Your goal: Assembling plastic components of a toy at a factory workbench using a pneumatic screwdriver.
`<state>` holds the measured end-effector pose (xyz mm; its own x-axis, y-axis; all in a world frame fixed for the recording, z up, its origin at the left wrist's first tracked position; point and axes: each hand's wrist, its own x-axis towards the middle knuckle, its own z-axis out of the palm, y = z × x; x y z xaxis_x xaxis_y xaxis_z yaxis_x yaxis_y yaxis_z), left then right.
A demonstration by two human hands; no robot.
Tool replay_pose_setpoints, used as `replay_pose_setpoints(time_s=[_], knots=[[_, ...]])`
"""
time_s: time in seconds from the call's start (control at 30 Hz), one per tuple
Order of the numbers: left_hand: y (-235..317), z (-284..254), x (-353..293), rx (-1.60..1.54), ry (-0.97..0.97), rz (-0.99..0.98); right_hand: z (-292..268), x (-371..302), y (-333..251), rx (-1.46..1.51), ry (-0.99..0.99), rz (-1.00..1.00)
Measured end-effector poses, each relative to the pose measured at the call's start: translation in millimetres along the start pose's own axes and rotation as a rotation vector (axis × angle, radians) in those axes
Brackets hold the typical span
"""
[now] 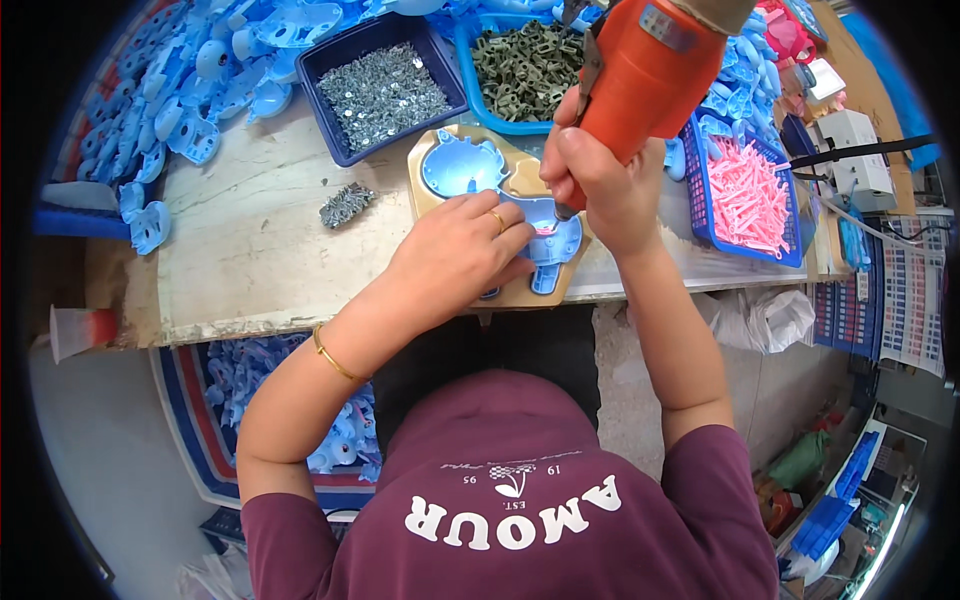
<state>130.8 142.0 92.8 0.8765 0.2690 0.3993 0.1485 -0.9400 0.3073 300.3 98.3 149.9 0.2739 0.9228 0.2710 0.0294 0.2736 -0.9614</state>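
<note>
- A heap of light blue plastic parts (190,130) covers the table's far left; a clear-and-red cup (82,332) is near the front left corner.
- Below the table edge, a striped tub (190,425) contains more blue parts.
- A small pile of screws (346,205) lies on the bare tabletop (250,260); just behind it, a dark blue bin (405,141) holds many more.
- The left hand (465,245) lies over the blue shell (460,165), fingers together and bent; I cannot tell whether they pinch anything.
- The shell sits open side up in a tan holder (515,295) at the front of the table, centre.
- Behind the holder, a light blue tray (520,127) is full of dark greenish pieces (525,70).
- The right hand (610,185) wraps firmly around an orange power tool (655,80), its tip slanting down toward the shell beside the left fingertips; contact cannot be made out.
- To the right, a blue basket (700,190) holds pink sticks (750,195).
</note>
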Motion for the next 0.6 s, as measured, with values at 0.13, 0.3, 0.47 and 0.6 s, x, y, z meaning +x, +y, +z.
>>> replay_pose_setpoints(time_s=[0.13,0.3,0.47,0.6], knots=[[-0.1,1.9,-1.3,0.002,0.022,-0.005,-1.8,0.6,0.2,0.039,-0.004,0.016],[0.0,-3.2,-0.7,-0.044,0.021,-0.013,-5.8,6.4,-7.1,0.004,-0.17,-0.031],[2.9,-18.4,-16.6,-0.047,0.108,-0.061,16.1,16.5,-43.5,-0.107,-0.22,-0.326],[6.7,-17.6,-41.4,-0.008,0.174,-0.117,-43.0,53.1,-95.0,-0.644,0.073,-0.82]])
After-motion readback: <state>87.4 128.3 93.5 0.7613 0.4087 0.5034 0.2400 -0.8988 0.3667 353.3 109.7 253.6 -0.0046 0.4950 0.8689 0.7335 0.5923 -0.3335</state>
